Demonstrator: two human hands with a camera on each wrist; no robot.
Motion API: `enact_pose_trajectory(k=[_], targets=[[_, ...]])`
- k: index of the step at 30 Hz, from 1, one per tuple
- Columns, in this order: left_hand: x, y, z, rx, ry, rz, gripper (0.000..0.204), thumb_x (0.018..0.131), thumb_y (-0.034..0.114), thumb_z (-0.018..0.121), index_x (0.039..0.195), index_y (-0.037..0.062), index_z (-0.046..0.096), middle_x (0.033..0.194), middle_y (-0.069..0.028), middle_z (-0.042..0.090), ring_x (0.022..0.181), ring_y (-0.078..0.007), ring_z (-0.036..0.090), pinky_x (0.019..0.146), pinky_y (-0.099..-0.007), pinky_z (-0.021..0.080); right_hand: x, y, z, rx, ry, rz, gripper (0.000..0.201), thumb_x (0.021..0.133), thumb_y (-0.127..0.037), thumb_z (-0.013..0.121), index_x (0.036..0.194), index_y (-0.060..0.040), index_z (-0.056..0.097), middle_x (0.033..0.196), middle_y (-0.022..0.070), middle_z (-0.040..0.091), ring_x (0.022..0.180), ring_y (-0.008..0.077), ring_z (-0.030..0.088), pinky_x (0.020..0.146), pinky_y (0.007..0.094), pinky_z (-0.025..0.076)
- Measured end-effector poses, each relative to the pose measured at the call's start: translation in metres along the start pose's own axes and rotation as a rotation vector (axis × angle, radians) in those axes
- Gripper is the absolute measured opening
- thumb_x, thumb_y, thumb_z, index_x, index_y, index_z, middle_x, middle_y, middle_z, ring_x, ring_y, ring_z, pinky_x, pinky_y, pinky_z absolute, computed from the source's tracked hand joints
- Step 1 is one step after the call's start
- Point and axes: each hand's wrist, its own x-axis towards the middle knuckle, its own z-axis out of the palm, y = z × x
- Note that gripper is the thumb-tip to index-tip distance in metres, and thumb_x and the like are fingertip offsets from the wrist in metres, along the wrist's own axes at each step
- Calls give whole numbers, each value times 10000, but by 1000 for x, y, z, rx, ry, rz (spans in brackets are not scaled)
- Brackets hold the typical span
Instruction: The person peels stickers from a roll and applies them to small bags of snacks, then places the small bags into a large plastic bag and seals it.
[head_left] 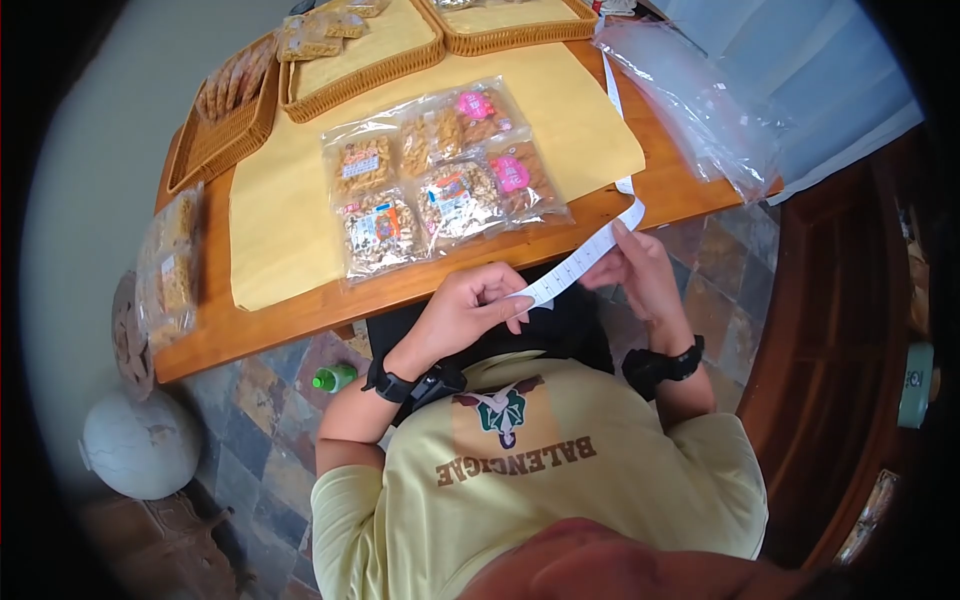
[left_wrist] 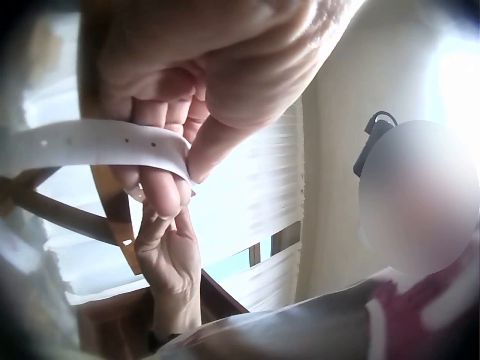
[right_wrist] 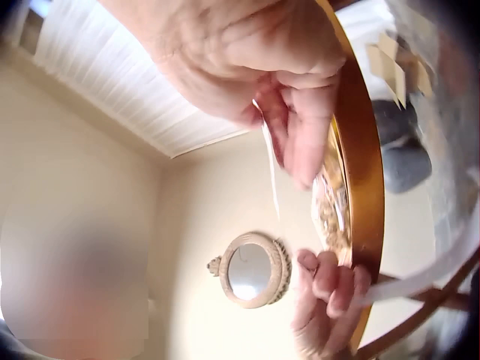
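A long white strip of printed labels (head_left: 575,266) stretches between the two hands, in front of the table's near edge. My left hand (head_left: 478,308) pinches its near end between thumb and fingers; in the left wrist view the strip (left_wrist: 90,142) lies flat across those fingers. Farther along, my right hand (head_left: 640,272) holds the strip with the thumb on top. The right wrist view shows the strip edge-on, hanging by the fingers of that hand (right_wrist: 255,60). Beyond the hands, a clear bag (head_left: 335,225) with several packs of nut and grain snacks lies on the table.
Yellow paper (head_left: 275,240) covers much of the wooden table (head_left: 215,345). Wicker trays (head_left: 355,85) with snack packs stand along the back. Clear plastic bags (head_left: 700,110) lie at the right, another snack bag (head_left: 172,265) at the left edge. A green bottle (head_left: 335,377) is below.
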Motion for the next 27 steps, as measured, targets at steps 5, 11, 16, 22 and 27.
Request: enact_pose_trajectory(k=[5,11,16,22,27], targets=[[2,3,-2,-29,9,-30,83,849,74,540,873,-5,530,687,-25,583,552,-63,547,497,-178,421,-28,-27,5,-813,115,22,183,823,-153,582,711,-9,593,613,47,585,630,127,593,530,227,461],[4,19,1,86,35,9,94,847,97,545,898,17,538,672,-14,579,476,-43,513,419,-171,384,-16,-24,49,-1138,-89,-877,185,658,-46,694,820,-47,604,816,67,589,729,224,589,625,306,481],[0,28,-2,141,88,-21,117,840,116,556,918,33,580,663,-1,576,439,-23,453,373,-172,350,-2,-12,56,-1088,-141,-833,231,668,-64,689,878,-47,593,851,70,595,782,225,592,648,303,486],[2,17,-6,285,150,170,135,834,98,566,938,36,624,650,0,596,575,-29,520,482,-180,369,2,-6,57,-955,-151,-737,241,688,-66,681,910,-35,592,846,90,611,730,232,609,630,289,495],[4,25,-4,278,158,138,129,829,95,572,920,29,634,651,-12,596,569,-34,523,490,-182,381,2,-5,57,-974,-139,-773,235,702,-61,673,920,-27,592,843,108,625,708,239,624,606,286,503]])
